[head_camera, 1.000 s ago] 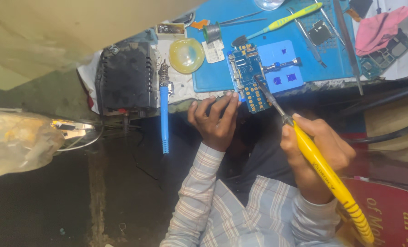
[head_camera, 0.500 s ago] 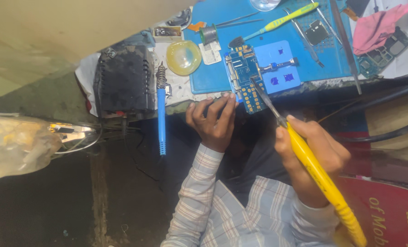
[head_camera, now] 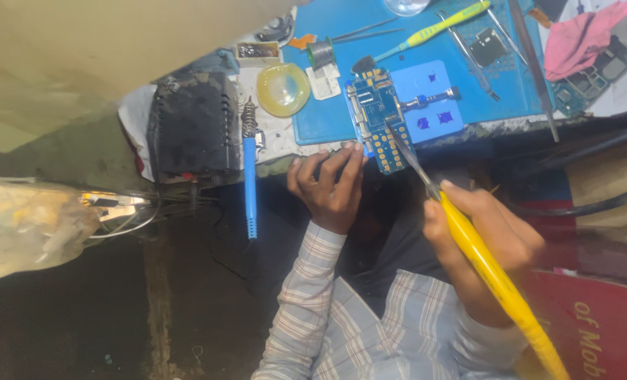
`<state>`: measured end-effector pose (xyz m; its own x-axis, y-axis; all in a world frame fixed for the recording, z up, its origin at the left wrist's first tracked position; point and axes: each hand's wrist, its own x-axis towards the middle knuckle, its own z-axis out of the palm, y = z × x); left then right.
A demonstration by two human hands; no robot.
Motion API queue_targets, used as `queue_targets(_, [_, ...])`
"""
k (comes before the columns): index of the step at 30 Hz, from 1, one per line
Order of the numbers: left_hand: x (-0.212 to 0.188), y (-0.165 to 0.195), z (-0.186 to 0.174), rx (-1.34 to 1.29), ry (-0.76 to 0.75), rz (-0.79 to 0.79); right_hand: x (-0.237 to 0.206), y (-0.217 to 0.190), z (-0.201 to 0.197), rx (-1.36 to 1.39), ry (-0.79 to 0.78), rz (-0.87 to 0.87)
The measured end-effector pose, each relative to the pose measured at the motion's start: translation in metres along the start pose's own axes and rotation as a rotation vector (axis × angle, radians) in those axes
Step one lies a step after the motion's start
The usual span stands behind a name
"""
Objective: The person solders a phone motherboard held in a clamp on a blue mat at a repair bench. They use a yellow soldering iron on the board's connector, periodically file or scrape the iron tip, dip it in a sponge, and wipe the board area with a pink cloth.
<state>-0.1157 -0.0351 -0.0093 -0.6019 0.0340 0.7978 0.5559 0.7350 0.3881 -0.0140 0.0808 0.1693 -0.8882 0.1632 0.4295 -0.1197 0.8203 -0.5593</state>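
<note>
While the head camera looks down over the bench edge, both hands sit close to one small board.

Head view, right hand: the right hand (head_camera: 485, 236) has its fingers closed around the yellow-handled soldering iron (head_camera: 493, 274), held like a pen, its handle running down toward the lower right corner.
Head view, iron tip: the dark metal tip (head_camera: 406, 151) slants up and left and rests on the lower part of the blue circuit board (head_camera: 379, 116).
Head view, left hand: the left hand (head_camera: 329, 188) is at the bench edge with fingers curled and fingertips (head_camera: 355, 149) just beside the board's lower left corner; whether they press it I cannot tell.
Head view, board: it lies on the blue work mat (head_camera: 327, 105), partly over a paler blue holder plate (head_camera: 433, 105), its lower end jutting past the table edge.
Head view, left of the mat: a blue-handled iron (head_camera: 249, 183) hangs in a coil stand beside a black box unit (head_camera: 190, 127); a round yellowish dish (head_camera: 283, 89) sits near a solder spool (head_camera: 320, 53).
Head view, far side of the mat: a yellow-green brush (head_camera: 433, 29), tweezers (head_camera: 468, 53) and a pink cloth (head_camera: 584, 32) lie there.
</note>
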Motion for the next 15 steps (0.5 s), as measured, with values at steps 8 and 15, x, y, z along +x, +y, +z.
queue_targets(8, [-0.0008,0.0005,0.0001,-0.003,-0.005,-0.008,-0.0010,0.0025,0.0018,0.009,0.010,-0.015])
queue_targets(15, [-0.0010,0.0007,-0.0014,-0.019,-0.027,-0.018,0.0010,0.0009,0.0013,-0.027,0.011,-0.031])
